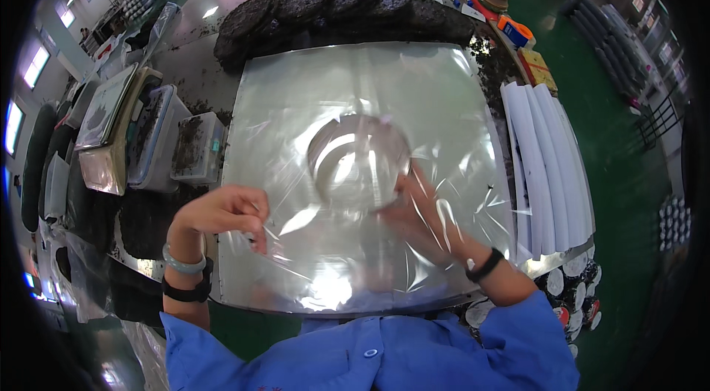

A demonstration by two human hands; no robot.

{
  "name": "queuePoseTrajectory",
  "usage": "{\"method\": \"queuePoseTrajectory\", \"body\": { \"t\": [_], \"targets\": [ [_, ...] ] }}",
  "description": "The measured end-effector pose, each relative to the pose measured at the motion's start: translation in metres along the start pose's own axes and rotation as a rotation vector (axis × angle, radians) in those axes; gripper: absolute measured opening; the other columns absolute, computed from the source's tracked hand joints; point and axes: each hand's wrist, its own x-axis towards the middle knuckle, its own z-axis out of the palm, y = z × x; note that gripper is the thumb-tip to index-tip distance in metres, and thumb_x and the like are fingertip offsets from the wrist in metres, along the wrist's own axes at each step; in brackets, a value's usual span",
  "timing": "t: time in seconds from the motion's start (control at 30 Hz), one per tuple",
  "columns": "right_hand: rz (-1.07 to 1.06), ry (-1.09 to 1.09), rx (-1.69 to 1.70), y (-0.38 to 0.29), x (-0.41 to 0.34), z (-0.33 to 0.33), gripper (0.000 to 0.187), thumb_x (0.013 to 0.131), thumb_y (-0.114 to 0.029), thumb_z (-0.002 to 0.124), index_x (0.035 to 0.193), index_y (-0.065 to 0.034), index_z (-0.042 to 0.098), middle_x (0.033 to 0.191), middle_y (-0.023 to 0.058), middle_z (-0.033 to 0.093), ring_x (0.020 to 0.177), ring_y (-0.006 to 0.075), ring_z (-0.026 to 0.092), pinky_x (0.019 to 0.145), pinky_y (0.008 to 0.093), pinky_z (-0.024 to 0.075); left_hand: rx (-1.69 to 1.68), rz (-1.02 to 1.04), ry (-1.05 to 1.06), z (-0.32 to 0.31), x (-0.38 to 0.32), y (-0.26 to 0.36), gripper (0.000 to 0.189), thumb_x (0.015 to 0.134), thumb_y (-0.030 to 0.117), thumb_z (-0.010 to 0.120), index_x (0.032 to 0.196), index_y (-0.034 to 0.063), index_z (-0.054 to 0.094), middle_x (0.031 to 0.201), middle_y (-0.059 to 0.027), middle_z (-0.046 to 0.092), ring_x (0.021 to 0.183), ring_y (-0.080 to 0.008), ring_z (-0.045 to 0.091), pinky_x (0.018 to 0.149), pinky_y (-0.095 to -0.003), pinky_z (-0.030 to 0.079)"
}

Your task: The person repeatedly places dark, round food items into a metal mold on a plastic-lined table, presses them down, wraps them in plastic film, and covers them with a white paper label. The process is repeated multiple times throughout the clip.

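Note:
My left hand point(233, 216) pinches the edge of a transparent plastic film or bag point(302, 219) between thumb and fingers. Seen through the shiny plastic, my right hand point(407, 199) grips the right side of a round ring point(355, 126), slightly blurred. The ring's material is hard to tell under the glare. Beneath them lies a flat, square silvery sheet point(355, 69) on the table. Whether the ring touches this sheet cannot be made out.
Dark, round, compressed cakes point(305, 2) lean in a row behind the sheet. Plastic boxes with dark crumbs point(197, 147) and a flat scale-like device point(108, 108) stand left. White paper rolls point(546, 169) line the right edge, near an orange-and-blue tape dispenser point(516, 31).

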Motion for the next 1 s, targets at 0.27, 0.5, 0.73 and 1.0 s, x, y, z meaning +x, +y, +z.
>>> {"method": "queuePoseTrajectory", "body": {
  "t": [0.27, 0.5, 0.73, 1.0],
  "targets": [
    [-0.091, -0.529, -0.343, -0.005, -0.175, 0.123, 0.058, 0.094, -0.029, 0.054, 0.149, -0.0135, 0.04, 0.154, 0.0193, 0.035, 0.141, 0.0331, 0.033, 0.113, 0.0566, 0.0229, 0.615, -0.498, -0.092, 0.018, 0.047, -0.085, 0.019, 0.091, 0.023, 0.073, 0.09, 0.0043, 0.07, 0.085, -0.0027, 0.074, 0.079, -0.0139, 0.067, 0.075, -0.0268, 0.054],
    [0.199, -0.091, -0.327, 0.033, -0.02, -0.055, 0.065, 0.084, -0.018, 0.074, 0.142, -0.0042, 0.046, 0.143, 0.0182, 0.05, 0.13, 0.037, 0.05, 0.11, 0.0446, 0.0386, 0.209, -0.497, 0.03, 0.012, 0.023, -0.136, 0.022, 0.091, 0.023, 0.071, 0.099, 0.0025, 0.07, 0.095, -0.0074, 0.072, 0.089, -0.0169, 0.07, 0.078, -0.0276, 0.054],
    [0.612, -0.691, -0.755, 0.016, 0.086, -0.179, 0.064, 0.084, -0.029, 0.073, 0.138, -0.0043, 0.049, 0.13, 0.0196, 0.059, 0.121, 0.0381, 0.056, 0.103, 0.044, 0.045, 0.964, -0.372, 1.275, 0.029, -0.097, -0.112, 0.055, 0.083, 0.016, 0.074, 0.132, -0.0016, 0.057, 0.138, -0.0197, 0.056, 0.121, -0.037, 0.058, 0.1, -0.0423, 0.047],
    [-0.51, -0.079, -0.908, -0.005, 0.429, -0.017, 0.055, 0.088, -0.025, 0.07, 0.14, -0.0108, 0.054, 0.16, 0.0101, 0.031, 0.14, 0.0306, 0.041, 0.111, 0.0396, 0.0411, 0.941, -0.834, 1.295, 0.037, -0.126, -0.154, 0.071, 0.066, 0.011, 0.084, 0.128, -0.0027, 0.054, 0.142, -0.0202, 0.05, 0.117, -0.0383, 0.059, 0.092, -0.041, 0.053]
  ]
}}
